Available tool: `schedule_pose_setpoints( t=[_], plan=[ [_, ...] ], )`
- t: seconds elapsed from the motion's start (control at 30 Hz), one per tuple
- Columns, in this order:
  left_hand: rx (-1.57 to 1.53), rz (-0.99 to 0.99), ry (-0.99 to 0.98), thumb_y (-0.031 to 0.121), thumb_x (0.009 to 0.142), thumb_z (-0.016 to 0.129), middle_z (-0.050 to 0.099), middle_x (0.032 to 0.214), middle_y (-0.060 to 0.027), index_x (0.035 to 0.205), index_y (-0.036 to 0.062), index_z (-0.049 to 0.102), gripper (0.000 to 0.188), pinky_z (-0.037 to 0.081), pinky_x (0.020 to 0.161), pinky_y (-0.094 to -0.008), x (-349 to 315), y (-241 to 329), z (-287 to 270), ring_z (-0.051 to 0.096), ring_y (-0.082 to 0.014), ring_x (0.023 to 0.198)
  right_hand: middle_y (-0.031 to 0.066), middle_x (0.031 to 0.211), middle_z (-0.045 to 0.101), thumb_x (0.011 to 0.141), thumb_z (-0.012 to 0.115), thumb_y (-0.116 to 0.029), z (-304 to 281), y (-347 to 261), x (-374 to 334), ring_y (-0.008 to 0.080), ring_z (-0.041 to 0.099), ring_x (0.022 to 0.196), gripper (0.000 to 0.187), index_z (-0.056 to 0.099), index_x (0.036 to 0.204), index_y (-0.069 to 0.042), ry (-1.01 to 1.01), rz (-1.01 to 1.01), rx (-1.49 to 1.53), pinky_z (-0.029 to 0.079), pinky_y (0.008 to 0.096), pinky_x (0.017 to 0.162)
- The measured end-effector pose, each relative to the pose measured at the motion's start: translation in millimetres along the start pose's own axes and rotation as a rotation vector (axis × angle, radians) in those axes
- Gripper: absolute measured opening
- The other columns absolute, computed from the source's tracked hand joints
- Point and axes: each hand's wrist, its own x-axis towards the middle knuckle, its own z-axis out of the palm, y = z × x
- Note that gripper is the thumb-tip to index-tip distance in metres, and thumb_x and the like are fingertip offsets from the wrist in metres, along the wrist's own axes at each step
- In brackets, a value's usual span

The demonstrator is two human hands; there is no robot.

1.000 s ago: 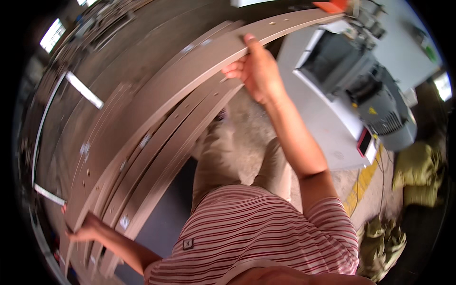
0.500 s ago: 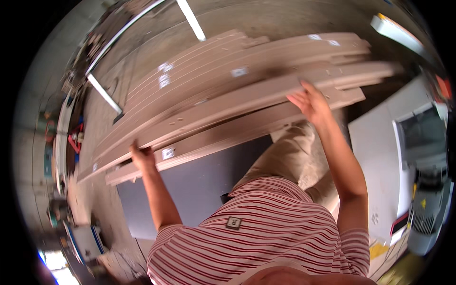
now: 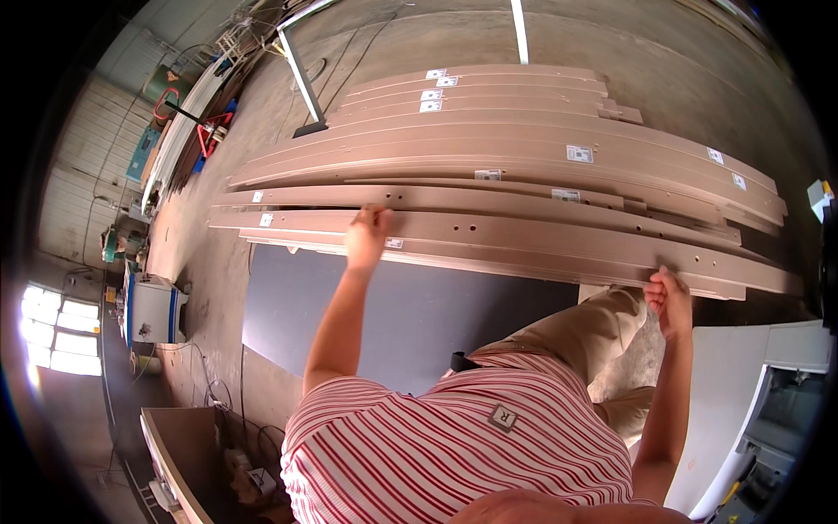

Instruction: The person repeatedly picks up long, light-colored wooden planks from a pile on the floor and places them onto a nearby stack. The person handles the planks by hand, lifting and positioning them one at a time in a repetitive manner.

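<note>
A long brown plank (image 3: 541, 242) with paired round holes lies along the near side of a stack of similar planks. My left hand (image 3: 368, 236) reaches across it left of its middle, fingers curled over its far edge. Farther right, my right hand (image 3: 668, 299) is closed at the near edge, with the fingertips against the plank; the undersides of the fingers are partly hidden. Just beyond lies another holed plank (image 3: 506, 203), a narrow dark gap separating the two on the left. White labels (image 3: 579, 154) mark several planks behind.
Under the stack's near side is a dark grey flat panel (image 3: 401, 319). A white metal frame (image 3: 302, 83) stands beyond on the concrete floor (image 3: 419, 39). To my right is a light grey machine cabinet (image 3: 733, 393); an open box (image 3: 188, 445) sits at lower left.
The view has swung, and the holed plank has come nearer to me, onto the stack's near side. My right hand, open before, has closed at its edge; my left has moved inward along it.
</note>
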Motion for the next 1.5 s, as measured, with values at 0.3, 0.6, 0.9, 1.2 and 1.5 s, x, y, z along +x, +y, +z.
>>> schedule_pose_setpoints(
  t=[0.3,0.6,0.9,1.2,1.5],
  plan=[
    [0.100,0.681,-0.231,0.047,0.082,0.067,0.053,0.127,-0.0078,0.132,0.0085,0.049,0.065,0.038,0.098,-0.0437,-3,66,18,0.048,-0.0321,0.113,0.0052,0.076,0.065,0.094,0.056,-0.027,-37,45,-56,0.0117,0.061,0.063,0.021,0.060,0.091,-0.006,0.076,0.041,-0.086,0.048,0.0228,0.058],
    [-0.052,0.667,-0.293,0.039,0.058,0.083,0.058,0.111,-0.0092,0.118,0.0038,0.060,0.073,0.042,0.088,-0.0434,-9,46,44,0.053,-0.0308,0.103,0.0050,0.081,0.065,0.095,0.054,-0.027,-106,100,-86,0.0130,0.062,0.070,0.022,0.060,0.099,-0.006,0.276,0.018,-0.042,0.051,0.0260,0.066],
    [0.018,0.783,-0.373,0.050,0.071,0.076,0.052,0.121,-0.0152,0.136,0.0058,0.043,0.086,0.038,0.094,-0.0480,-18,60,33,0.048,-0.0367,0.106,0.0088,0.083,0.068,0.094,0.055,-0.019,-114,139,-89,0.0148,0.065,0.074,0.017,0.063,0.095,-0.004,0.335,0.004,-0.142,0.053,0.0294,0.067],
    [0.050,0.677,-0.487,0.042,0.066,0.082,0.049,0.119,-0.0197,0.135,0.0044,0.042,0.088,0.035,0.098,-0.0515,-17,36,44,0.046,-0.0411,0.111,0.0196,0.087,0.066,0.085,0.060,-0.018,-161,191,-109,0.0407,0.064,0.080,0.014,0.060,0.094,-0.007,0.737,-0.269,-0.907,0.052,0.0488,0.069],
    [-0.361,0.401,-0.432,0.045,0.101,0.037,0.039,0.142,-0.0198,0.145,0.0057,0.033,0.059,0.028,0.109,-0.0493,12,69,71,0.037,-0.0369,0.131,0.0103,0.110,0.064,0.085,0.060,-0.034,-164,205,-130,0.0308,0.055,0.112,0.031,0.066,0.103,-0.009,0.791,0.019,-1.077,0.043,0.0462,0.096]
  ],
)
